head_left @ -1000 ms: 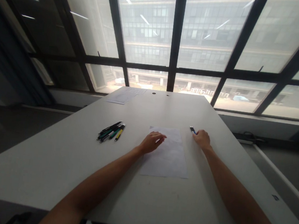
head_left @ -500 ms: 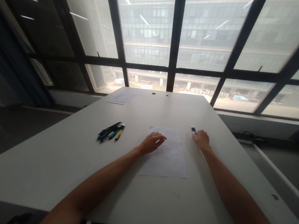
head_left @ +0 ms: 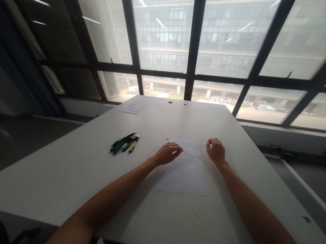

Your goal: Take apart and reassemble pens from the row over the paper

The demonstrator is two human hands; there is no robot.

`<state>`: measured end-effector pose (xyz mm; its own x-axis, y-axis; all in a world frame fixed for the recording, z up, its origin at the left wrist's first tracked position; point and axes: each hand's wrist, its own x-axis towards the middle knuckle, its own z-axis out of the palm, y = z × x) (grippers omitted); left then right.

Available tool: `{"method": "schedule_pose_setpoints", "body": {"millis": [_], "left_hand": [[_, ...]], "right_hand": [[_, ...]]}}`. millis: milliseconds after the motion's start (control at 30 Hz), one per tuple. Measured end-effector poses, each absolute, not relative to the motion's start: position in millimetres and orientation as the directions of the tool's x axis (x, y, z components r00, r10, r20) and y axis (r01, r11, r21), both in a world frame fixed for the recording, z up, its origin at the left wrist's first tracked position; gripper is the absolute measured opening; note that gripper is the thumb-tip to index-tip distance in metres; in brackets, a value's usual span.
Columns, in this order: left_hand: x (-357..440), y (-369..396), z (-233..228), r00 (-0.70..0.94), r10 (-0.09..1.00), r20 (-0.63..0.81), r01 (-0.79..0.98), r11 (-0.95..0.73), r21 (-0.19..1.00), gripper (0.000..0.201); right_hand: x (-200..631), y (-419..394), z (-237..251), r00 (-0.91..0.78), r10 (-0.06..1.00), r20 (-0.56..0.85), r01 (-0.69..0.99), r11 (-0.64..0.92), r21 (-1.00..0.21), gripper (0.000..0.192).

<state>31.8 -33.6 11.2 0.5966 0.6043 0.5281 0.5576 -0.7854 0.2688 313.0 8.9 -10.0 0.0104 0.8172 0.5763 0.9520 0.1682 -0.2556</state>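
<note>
My left hand (head_left: 169, 153) is over the left side of a white paper sheet (head_left: 185, 174), its thumb and fingers bent towards each other with a small gap in the loop. Nothing shows between the fingertips. Just right of the sheet is my right hand (head_left: 216, 150), its fingers curled and closed. Whatever those fingers may hold is hidden; the pen seen there earlier is out of sight. To the left of the paper lies a loose pile of pens (head_left: 123, 143), mostly black and green, with a yellow one (head_left: 133, 146) along its right side.
The white table (head_left: 72, 178) runs towards large windows. More paper sheets (head_left: 135, 105) lie at its far left, and a small dark round spot (head_left: 170, 102) is near the far edge. A small dark mark (head_left: 306, 219) sits by the right edge.
My right hand has turned and shifted slightly left, and the black and blue pen at its fingertips no longer shows. My left hand is nearly still. The view has swung a little left.
</note>
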Motion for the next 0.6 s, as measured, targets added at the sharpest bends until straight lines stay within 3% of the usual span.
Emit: {"method": "schedule_pose_setpoints", "body": {"millis": [133, 333, 500, 600], "left_hand": [[22, -27, 25, 0.576, 0.619, 0.533, 0.561, -0.774, 0.292, 0.025], [-26, -4, 40, 0.452, 0.733, 0.508, 0.690, -0.649, 0.322, 0.026], [-88, 13, 49, 0.133, 0.908, 0.397, 0.922, -0.260, 0.287, 0.022], [-118, 15, 53, -0.112, 0.944, 0.311, 0.967, 0.031, 0.254, 0.020]], "right_hand": [[310, 8, -13, -0.085, 0.821, 0.565, 0.917, 0.286, -0.279, 0.019], [309, 7, -15, -0.144, 0.821, 0.553, 0.890, 0.352, -0.291, 0.018], [309, 9, -19, -0.168, 0.802, 0.573, 0.877, 0.387, -0.284, 0.018], [310, 10, -22, -0.179, 0.785, 0.593, 0.867, 0.410, -0.282, 0.019]]}}
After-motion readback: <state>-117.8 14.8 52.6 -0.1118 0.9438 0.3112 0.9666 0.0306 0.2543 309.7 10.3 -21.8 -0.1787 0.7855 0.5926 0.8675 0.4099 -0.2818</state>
